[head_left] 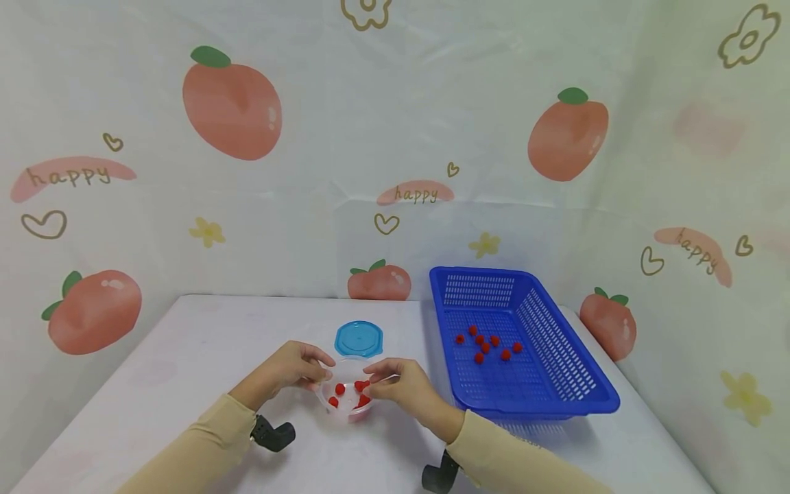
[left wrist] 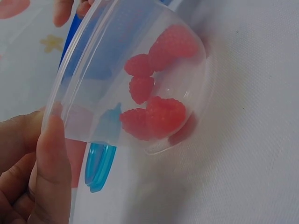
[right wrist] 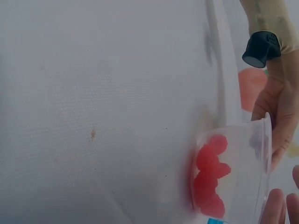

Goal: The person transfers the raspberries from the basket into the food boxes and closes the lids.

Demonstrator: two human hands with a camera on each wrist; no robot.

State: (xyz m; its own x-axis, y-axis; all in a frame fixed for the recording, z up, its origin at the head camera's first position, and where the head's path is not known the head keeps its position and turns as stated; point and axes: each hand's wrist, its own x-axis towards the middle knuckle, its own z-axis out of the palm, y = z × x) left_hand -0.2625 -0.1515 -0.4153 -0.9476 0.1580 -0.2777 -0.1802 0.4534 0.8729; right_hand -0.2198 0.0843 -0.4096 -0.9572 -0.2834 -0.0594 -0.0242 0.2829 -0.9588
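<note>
A clear plastic bowl stands on the white table with several red raspberries in its bottom. My left hand pinches its rim from the left; in the left wrist view the thumb lies against the outer wall. My right hand is over the right side of the bowl, its fingers loosely extended near the rim, with nothing seen in its grasp. The fruit shows through the bowl's side in both wrist views. Behind the bowl lies a blue lid, flat on the table.
To the right stands a large blue slotted basket, with several more raspberries scattered on its floor. A black wrist camera hangs below the left wrist, another below the right. A fruit-printed cloth rises behind the table.
</note>
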